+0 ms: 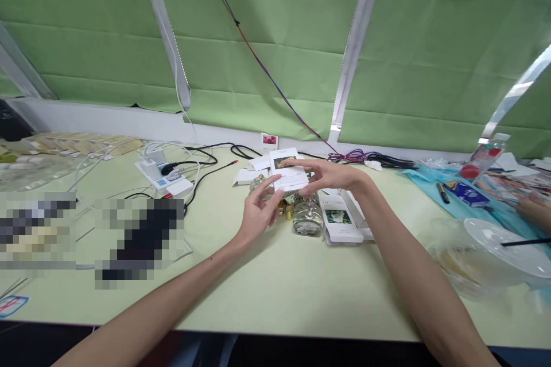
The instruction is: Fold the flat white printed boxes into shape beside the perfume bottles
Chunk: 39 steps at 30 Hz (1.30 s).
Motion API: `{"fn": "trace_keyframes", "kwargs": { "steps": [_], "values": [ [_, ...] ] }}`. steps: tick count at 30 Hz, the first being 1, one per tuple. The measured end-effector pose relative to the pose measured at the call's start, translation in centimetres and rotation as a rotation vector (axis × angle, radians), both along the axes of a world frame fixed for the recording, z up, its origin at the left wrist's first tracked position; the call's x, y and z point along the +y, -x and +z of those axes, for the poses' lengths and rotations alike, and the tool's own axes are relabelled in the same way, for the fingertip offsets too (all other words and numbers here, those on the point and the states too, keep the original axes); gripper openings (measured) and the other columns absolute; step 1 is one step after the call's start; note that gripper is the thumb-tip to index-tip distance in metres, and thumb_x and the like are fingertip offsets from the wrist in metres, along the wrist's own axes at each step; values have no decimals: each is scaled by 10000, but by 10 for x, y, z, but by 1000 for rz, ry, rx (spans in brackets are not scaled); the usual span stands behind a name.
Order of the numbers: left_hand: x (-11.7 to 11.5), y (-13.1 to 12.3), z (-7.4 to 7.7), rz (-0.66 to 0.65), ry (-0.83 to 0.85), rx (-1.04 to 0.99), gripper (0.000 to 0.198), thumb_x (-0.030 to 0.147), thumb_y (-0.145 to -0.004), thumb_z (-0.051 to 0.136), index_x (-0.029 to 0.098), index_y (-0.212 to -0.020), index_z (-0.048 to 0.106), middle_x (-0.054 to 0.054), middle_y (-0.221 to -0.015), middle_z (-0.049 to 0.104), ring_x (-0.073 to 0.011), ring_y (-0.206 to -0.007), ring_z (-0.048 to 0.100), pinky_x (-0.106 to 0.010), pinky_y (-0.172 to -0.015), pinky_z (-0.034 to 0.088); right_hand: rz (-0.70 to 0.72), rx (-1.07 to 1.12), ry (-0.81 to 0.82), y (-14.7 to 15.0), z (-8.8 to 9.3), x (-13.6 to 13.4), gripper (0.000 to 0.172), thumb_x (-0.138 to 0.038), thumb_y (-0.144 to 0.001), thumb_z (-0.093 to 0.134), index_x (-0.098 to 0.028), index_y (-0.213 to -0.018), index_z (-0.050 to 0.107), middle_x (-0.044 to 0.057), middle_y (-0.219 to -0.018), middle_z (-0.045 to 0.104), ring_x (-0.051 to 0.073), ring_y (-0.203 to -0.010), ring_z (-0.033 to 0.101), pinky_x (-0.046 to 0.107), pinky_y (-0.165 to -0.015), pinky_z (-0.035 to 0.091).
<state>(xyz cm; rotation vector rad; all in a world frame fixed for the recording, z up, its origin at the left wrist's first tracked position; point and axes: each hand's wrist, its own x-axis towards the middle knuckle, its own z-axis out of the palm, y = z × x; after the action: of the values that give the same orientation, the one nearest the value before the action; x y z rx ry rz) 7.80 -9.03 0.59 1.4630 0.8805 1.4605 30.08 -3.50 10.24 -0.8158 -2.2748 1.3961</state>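
Between my two hands is a small white box (289,182) with a flower picture and printed lines. The fingers of my left hand (260,210) close on its lower left edge. My right hand (321,176) grips its right side, with the index finger stretched over the top. Just below the box stands a clear glass bottle (307,219), and small gold-coloured pieces (288,213) lie left of it. Another round glass bottle (258,182) is partly hidden behind my left hand. A white box with a white-flower picture (342,223) lies right of the bottles.
A white power strip (160,176) with cables sits at the left on the pale green table (258,292). At the right are a lidded plastic cup (495,241), a blue packet (467,193), a clear bottle (491,152) and another person's hand (536,210).
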Motion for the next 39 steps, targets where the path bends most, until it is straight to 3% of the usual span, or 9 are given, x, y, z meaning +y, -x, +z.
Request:
{"fn": "trace_keyframes", "kwargs": {
  "steps": [6,11,17,23,31,39],
  "values": [
    [0,0,0,-9,7,3,608,553,-875,739,204,-1362,634,37,-702,562,-50,-382,438,-208,-352,340,29,23,-6,0,-3,4,872,-367,-797,856,-379,-1569,452,57,-1644,408,175,-973,678,375,-848,643],
    [2,0,-2,-24,-4,-1,609,554,-872,741,214,-1364,629,38,-710,560,-51,-381,440,-208,-348,334,30,9,-10,-1,-4,5,838,-374,-813,846,-406,-1558,464,39,-1697,313,189,-1010,682,385,-854,641],
    [2,0,-1,-30,-2,-9,632,540,-854,767,210,-1373,624,30,-741,577,-42,-388,439,-204,-360,334,18,17,-50,-3,-6,7,815,-363,-807,851,-406,-1539,495,10,-1729,245,276,-1299,577,384,-919,632],
    [3,0,-2,-30,9,-8,652,541,-847,772,214,-1389,614,31,-759,569,-39,-388,440,-203,-352,316,20,6,-30,-2,-4,4,814,-366,-822,834,-405,-1552,477,25,-1738,215,209,-1070,674,363,-844,646],
    [4,0,-4,-14,10,2,620,533,-867,754,221,-1385,621,23,-790,579,-36,-377,442,-207,-348,309,43,23,-34,-1,-3,3,781,-374,-836,825,-414,-1541,492,24,-1722,251,132,-891,658,332,-796,631],
    [3,-1,-2,1,19,12,616,540,-871,744,207,-1376,626,45,-720,553,-42,-372,433,-202,-341,310,51,29,-41,-1,-4,4,776,-392,-844,824,-390,-1545,492,52,-1715,264,156,-954,668,337,-813,634]
  ]
}}
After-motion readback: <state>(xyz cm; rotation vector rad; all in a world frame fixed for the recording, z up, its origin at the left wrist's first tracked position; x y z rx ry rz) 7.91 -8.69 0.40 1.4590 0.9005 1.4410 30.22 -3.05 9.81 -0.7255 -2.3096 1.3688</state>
